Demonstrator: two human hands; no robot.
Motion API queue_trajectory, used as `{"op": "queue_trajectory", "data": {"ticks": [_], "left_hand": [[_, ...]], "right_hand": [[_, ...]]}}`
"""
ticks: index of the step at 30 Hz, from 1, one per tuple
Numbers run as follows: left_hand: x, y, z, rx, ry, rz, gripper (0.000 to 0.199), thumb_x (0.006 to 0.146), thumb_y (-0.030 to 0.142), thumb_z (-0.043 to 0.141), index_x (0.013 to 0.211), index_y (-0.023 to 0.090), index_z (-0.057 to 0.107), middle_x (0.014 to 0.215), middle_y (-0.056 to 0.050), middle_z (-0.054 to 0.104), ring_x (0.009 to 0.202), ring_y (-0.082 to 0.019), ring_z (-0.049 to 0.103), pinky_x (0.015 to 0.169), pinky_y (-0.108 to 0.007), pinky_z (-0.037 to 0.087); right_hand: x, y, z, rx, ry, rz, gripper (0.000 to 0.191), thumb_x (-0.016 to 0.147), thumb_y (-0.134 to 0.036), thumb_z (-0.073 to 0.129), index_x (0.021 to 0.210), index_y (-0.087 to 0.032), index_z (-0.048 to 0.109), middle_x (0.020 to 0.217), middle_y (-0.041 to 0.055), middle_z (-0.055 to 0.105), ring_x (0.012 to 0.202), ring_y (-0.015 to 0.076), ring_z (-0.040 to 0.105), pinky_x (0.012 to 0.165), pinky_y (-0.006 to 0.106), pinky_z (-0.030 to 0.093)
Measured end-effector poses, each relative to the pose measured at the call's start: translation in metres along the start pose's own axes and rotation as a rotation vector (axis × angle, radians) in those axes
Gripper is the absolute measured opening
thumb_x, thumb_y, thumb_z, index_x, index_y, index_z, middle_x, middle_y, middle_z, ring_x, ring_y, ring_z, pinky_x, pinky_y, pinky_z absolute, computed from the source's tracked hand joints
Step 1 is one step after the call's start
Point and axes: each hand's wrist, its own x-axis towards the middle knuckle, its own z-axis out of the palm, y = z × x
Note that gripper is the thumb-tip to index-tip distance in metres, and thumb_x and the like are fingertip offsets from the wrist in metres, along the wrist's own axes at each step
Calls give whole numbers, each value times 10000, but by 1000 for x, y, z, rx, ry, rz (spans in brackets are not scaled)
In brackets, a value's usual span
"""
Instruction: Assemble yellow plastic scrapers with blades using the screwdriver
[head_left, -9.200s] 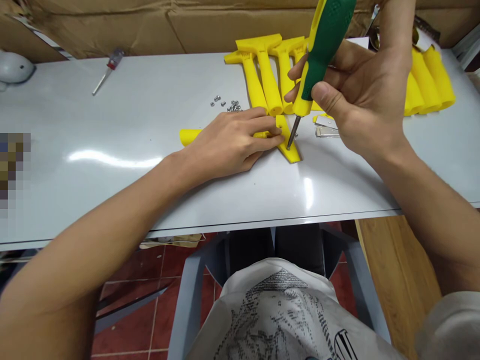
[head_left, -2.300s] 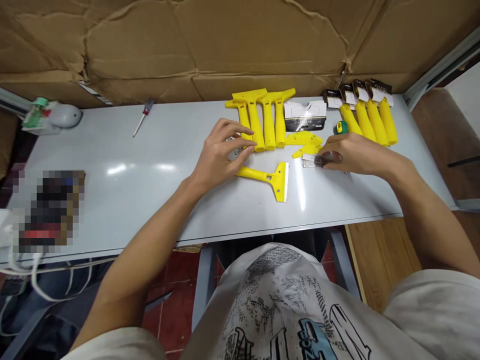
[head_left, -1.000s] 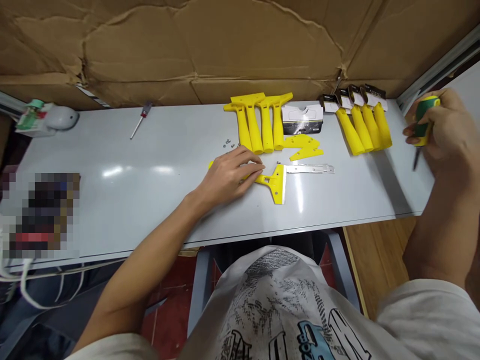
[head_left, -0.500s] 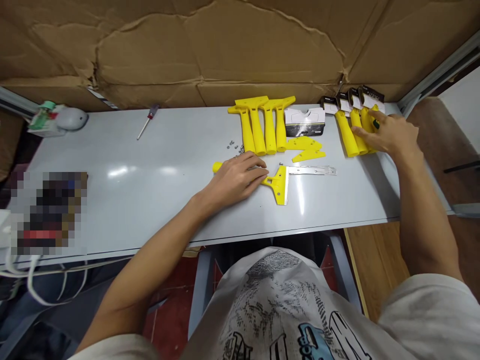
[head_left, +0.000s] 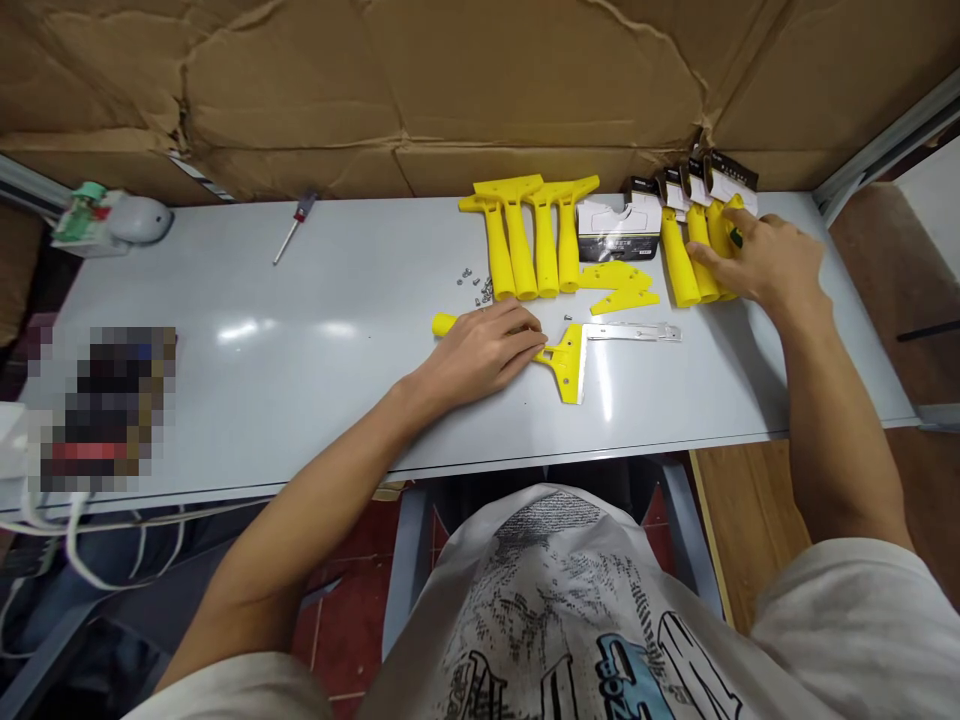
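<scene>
My left hand (head_left: 487, 345) lies closed over the handle of a yellow scraper (head_left: 570, 368), whose head points right and whose handle end shows at the left. A silvery strip (head_left: 634, 332) extends right from beside the scraper's head. At the right, my right hand (head_left: 772, 258) grips a group of yellow scrapers (head_left: 680, 265) with black-and-white cards (head_left: 731, 180) at their heads; its fingers partly hide the rightmost ones. Several bare yellow handles (head_left: 523, 250) stand side by side behind my left hand. Flat yellow plates (head_left: 624, 300) lie between the two groups.
Small screws (head_left: 486, 290) are scattered left of the bare handles. A black-and-white card (head_left: 619, 235) lies beside them. A screwdriver (head_left: 294, 230) rests farther left on the white table (head_left: 300, 400). Cardboard (head_left: 525, 80) walls the back; a blurred-out item (head_left: 109, 400) sits at the left.
My right hand has slid the carded scrapers a little to the left, closer to the loose card. My left hand stays on its scraper. The view has shifted slightly.
</scene>
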Motion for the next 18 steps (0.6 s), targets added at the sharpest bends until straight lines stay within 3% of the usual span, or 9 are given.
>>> {"op": "queue_trajectory", "data": {"ticks": [4, 7, 9, 13, 18], "left_hand": [[-1, 1, -2, 15, -6, -21, 305, 1248, 296, 586, 1164, 196, 861, 1179, -116, 855, 1076, -297, 810, 807, -426, 634], [-2, 1, -6, 15, -31, 8, 353, 1266, 415, 575, 1266, 188, 845, 1226, -125, 851, 1107, -312, 811, 848, -432, 653], [-3, 1, -8, 25, -60, 34, 407, 1269, 488, 562, 1346, 184, 822, 1241, -128, 849, 1127, -321, 811, 890, -444, 667], [-3, 2, -9, 80, -82, 36, 364, 1269, 418, 553, 1374, 174, 802, 1198, -122, 842, 1072, -307, 808, 864, -423, 663], [-14, 6, -17, 100, -39, 35, 287, 1231, 327, 610, 1406, 186, 787, 1191, -136, 817, 1051, -298, 795, 776, -379, 630]], "right_hand": [[-10, 0, -8, 61, 4, 14, 812, 1143, -722, 566, 1807, -255, 590, 1598, 342, 668, 1383, 496, 720, 1113, 657, 547], [-37, 4, -21, 94, 102, 5, 674, 1188, -433, 472, 1849, -316, 530, 1679, 326, 538, 1470, 481, 698, 1177, 668, 561], [-62, 4, -25, 115, 154, -153, 713, 1157, -313, 494, 1870, -288, 501, 1630, 306, 544, 1450, 443, 696, 1221, 628, 569], [-105, -8, -14, 275, 46, -586, 652, 1206, -381, 435, 1831, -242, 563, 1393, 242, 679, 1208, 401, 743, 1125, 615, 646], [-124, -29, 14, 374, 44, -715, 571, 1212, -311, 446, 1742, -310, 658, 1397, 190, 752, 1239, 368, 774, 1064, 557, 676]]}}
